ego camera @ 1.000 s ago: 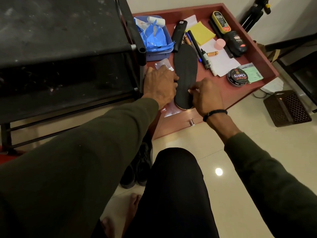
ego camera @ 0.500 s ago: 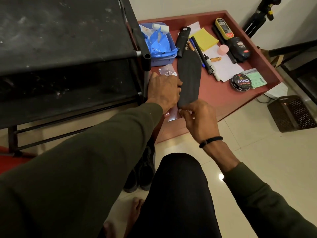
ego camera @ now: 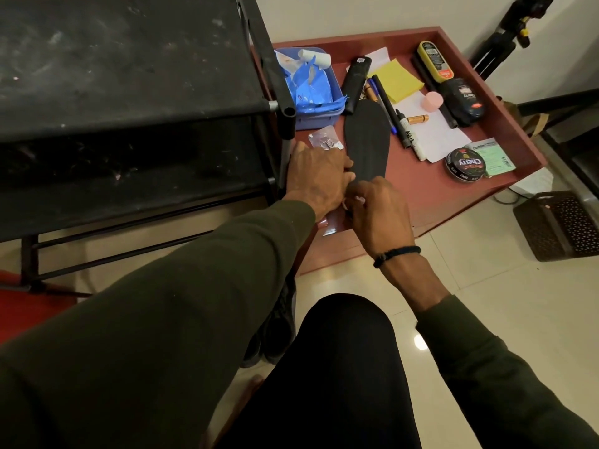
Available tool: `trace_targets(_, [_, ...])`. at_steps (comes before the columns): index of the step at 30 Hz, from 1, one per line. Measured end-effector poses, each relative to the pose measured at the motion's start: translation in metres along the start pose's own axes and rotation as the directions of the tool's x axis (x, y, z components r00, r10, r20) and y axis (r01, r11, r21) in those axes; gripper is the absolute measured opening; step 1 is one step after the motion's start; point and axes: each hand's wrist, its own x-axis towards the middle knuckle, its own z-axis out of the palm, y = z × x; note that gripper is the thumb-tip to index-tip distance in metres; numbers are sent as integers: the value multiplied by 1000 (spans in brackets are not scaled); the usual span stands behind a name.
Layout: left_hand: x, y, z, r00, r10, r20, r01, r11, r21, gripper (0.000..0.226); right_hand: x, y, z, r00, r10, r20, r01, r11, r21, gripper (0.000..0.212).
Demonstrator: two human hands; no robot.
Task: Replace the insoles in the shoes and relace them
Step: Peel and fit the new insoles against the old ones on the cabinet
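A black insole (ego camera: 368, 140) lies lengthwise on the red table (ego camera: 421, 186), toe pointing away from me. My left hand (ego camera: 316, 176) rests flat on the table just left of the insole, over a clear plastic sleeve (ego camera: 330, 225) that sticks out past the table's near edge. My right hand (ego camera: 377, 212) covers the heel end, its fingers curled and pinching the insole's heel. A pair of dark shoes (ego camera: 278, 328) stands on the floor below the table, mostly hidden by my left sleeve.
A black shoe rack (ego camera: 129, 108) stands close on the left. The table also holds a blue tray (ego camera: 319, 119) of blue bags, a small clear packet (ego camera: 324, 140), markers (ego camera: 393, 116), yellow notes (ego camera: 397, 79), shoe polish bottles (ego camera: 449, 82) and a polish tin (ego camera: 465, 165). A dark basket (ego camera: 560, 225) sits on the floor at right.
My right hand has slid from the right side of the insole to its heel end and curled there, close to my left hand. The left hand has stayed in place.
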Motion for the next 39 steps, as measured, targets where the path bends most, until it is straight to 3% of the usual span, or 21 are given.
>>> trace_targets(7, [0, 1, -2, 1000, 2, 3, -2, 999, 42, 41, -20, 23, -15, 997, -66, 36, 65, 997, 30, 9])
trace_targets(12, [1, 2, -1, 1000, 2, 10, -2, 999, 39, 43, -11, 40, -14, 998, -36, -59, 36, 999, 11, 10])
trace_targets(21, [-1, 3, -2, 1000, -1, 11, 0, 999, 42, 41, 61, 65, -13, 994, 103, -44, -104, 994, -28, 14])
trace_targets(39, [0, 0, 2, 1000, 7, -13, -7, 1000, 17, 40, 173, 57, 1, 994, 112, -19, -114, 985, -133, 12])
